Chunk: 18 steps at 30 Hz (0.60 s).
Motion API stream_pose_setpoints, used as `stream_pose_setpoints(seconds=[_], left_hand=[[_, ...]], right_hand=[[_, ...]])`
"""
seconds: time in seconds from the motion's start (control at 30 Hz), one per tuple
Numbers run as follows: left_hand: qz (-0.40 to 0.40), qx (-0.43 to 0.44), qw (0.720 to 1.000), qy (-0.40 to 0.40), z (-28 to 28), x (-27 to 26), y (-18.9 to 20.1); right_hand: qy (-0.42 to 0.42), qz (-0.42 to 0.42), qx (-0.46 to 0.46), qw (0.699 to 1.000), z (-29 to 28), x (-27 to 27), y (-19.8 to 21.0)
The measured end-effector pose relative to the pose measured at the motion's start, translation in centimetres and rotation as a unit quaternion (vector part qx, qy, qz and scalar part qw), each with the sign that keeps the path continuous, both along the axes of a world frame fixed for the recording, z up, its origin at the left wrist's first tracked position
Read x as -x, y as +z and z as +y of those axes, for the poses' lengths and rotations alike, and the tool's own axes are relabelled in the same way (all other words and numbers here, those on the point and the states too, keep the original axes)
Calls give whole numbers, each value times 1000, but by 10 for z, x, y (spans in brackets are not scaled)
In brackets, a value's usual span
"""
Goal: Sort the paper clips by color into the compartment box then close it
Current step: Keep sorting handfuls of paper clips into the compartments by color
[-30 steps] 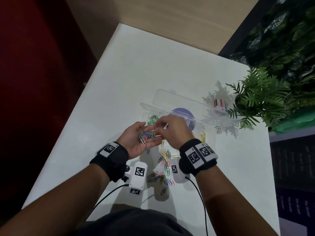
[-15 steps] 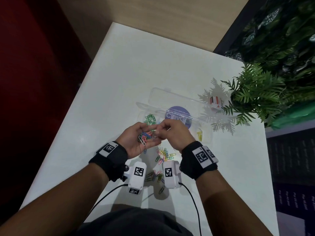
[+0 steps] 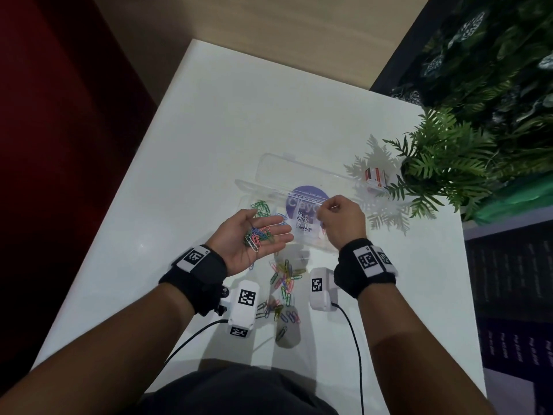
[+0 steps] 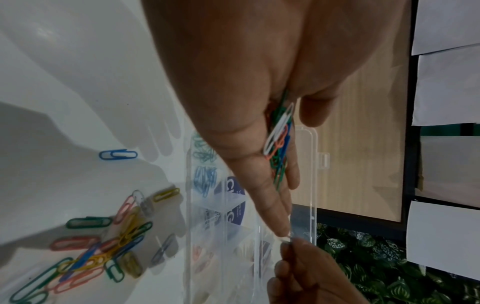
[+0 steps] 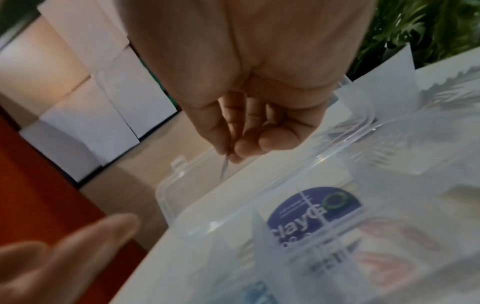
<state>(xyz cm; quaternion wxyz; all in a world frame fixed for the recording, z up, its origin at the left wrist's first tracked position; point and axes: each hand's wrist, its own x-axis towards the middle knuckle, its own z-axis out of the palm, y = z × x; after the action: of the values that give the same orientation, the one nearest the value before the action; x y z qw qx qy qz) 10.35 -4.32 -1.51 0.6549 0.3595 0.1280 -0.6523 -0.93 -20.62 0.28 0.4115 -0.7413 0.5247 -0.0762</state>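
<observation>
A clear compartment box (image 3: pixel 248 187) lies open on the white table, its lid (image 3: pixel 269 163) folded back. Green clips (image 3: pixel 261 206), blue ones and white clips (image 3: pixel 303 220) sit in separate compartments. My left hand (image 3: pixel 254 241) is held palm up with straight fingers, carrying a small heap of mixed clips (image 3: pixel 258 237) (image 4: pixel 279 144). My right hand (image 3: pixel 338 217) hovers over the box's middle, thumb and fingertip pinching one pale clip (image 5: pixel 224 166) (image 4: pixel 285 238). Loose coloured clips (image 3: pixel 284 283) (image 4: pixel 103 251) lie on the table in front of the box.
A potted fern (image 3: pixel 443 163) stands at the table's right edge, with a small red and white box (image 3: pixel 375 176) beside it. The table's left edge (image 3: pixel 143 163) drops to a dark red floor. Cables run from both wrist cameras toward me.
My right hand has left the left palm and moved right and forward over the box, a clip pinched in it. The left hand's fingers have straightened out.
</observation>
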Motion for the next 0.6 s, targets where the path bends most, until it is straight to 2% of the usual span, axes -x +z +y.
stream_pose_setpoints(seconds=[0.1,0.17,0.27,0.37,0.47,0.6], left_hand=[[-3,-6,1000,0,0,0,1],[-4,-10,1000,0,0,0,2],[-2,-16,1000,6,-2,0,4],[2,-8,1000,9,-2,0,3],[2,5,1000,-1,-3,2,6],[-8,-2,1000,4,-2,5,9]], right_hand=[[29,79,13,996,-7,-5,-8],[40,104,10,994,-6,-8,-8],[86,68,25,994,8,-11,5],[200,-7,0,980,41,-14,27],[286,26,20,958,62,-18,22],[285,61,52,955,64,-19,15]])
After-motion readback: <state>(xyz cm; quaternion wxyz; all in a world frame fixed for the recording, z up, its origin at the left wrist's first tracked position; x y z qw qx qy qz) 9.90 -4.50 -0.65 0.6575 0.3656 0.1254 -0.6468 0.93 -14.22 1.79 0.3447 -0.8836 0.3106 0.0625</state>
